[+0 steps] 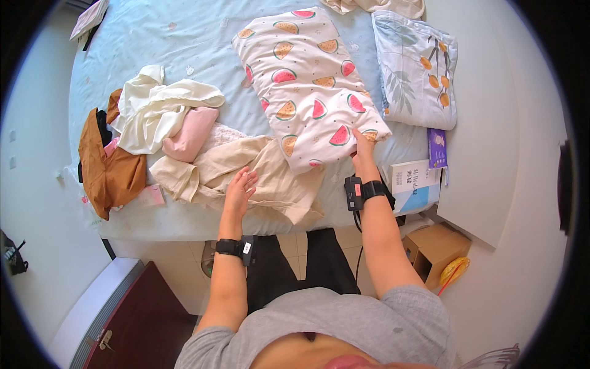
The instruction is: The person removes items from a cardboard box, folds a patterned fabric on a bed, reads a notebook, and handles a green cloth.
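Observation:
My right hand (pixel 364 148) grips the near right corner of a pillow (pixel 309 83) in a white cover printed with watermelon slices. The pillow's near end lies over part of a crumpled beige garment (pixel 258 177). My left hand (pixel 240 190) is empty, fingers apart, above that beige cloth. Left of it is a heap of clothes: a white garment (pixel 156 110), a pink folded cloth (pixel 192 133) and a brown garment (pixel 120 170). A folded quilt-like cloth (pixel 415 69) with a leaf and orange fruit print lies to the right of the pillow.
All this rests on a bed with a light blue sheet (pixel 184 41). At its right edge are a purple packet (pixel 437 148) and a book (pixel 415 182) bearing writing. Below stands an open cardboard box (pixel 433 251). A dark red door (pixel 143 318) is at lower left.

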Tool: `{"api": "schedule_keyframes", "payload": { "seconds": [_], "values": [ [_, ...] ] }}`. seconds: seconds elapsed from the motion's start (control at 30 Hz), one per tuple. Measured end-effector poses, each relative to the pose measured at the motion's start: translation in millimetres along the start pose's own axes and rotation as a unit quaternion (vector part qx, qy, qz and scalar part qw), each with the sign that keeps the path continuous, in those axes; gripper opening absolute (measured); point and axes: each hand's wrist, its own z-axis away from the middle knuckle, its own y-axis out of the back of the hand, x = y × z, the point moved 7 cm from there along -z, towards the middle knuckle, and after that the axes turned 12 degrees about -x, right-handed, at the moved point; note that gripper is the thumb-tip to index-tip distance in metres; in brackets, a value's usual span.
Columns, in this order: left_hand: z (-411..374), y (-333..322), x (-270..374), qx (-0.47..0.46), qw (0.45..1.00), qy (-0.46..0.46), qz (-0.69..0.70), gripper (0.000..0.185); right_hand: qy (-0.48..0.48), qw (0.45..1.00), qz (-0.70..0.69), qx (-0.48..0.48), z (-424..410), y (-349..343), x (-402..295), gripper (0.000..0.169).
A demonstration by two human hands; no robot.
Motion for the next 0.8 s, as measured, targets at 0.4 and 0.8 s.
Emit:
{"api": "schedule_keyframes", "payload": {
  "seconds": [0.4, 0.8],
  "values": [
    [36, 1, 66, -0.104, 0.982, -0.149, 0.054, 0.053, 0.241, 0.864, 0.128, -0.424, 165, -198, -30, 0.035],
    [42, 95, 80, 0.139, 0.975, -0.146, -0.091, 0.041, 0.111, 0.859, 0.299, -0.4, 155, -146, 98, 0.033]
  ]
}}
